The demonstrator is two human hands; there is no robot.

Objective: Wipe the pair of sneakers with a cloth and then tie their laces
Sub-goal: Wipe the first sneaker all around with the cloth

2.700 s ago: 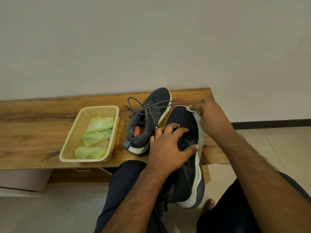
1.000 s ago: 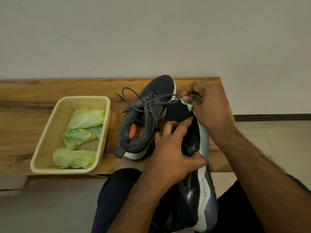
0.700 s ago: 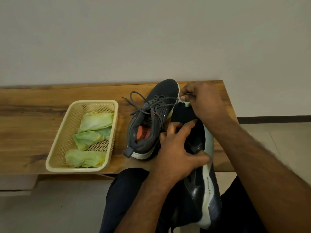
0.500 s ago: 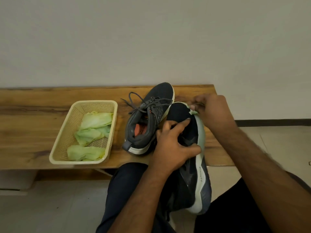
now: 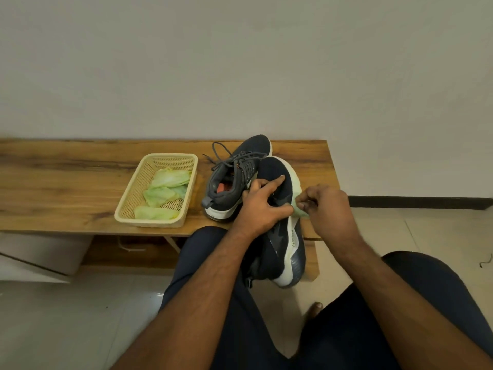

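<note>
My left hand (image 5: 262,205) grips a dark navy sneaker (image 5: 282,239) over its laced top, holding it tilted on its side above my lap, the pale sole facing right. My right hand (image 5: 324,208) pinches a light green cloth (image 5: 300,206) against the middle of the sneaker's sole edge. The second sneaker (image 5: 234,180), grey with loose untied laces and an orange insole, lies on the wooden bench (image 5: 66,188) just left of the held one.
A cream plastic basket (image 5: 157,189) holding several light green cloths (image 5: 165,190) stands on the bench left of the sneakers. A plain wall runs behind the bench. My dark-trousered legs fill the lower frame over a tiled floor.
My right hand has slid with the cloth from the sneaker's toe down along the sole edge to its middle. My left hand has kept its grip on the sneaker.
</note>
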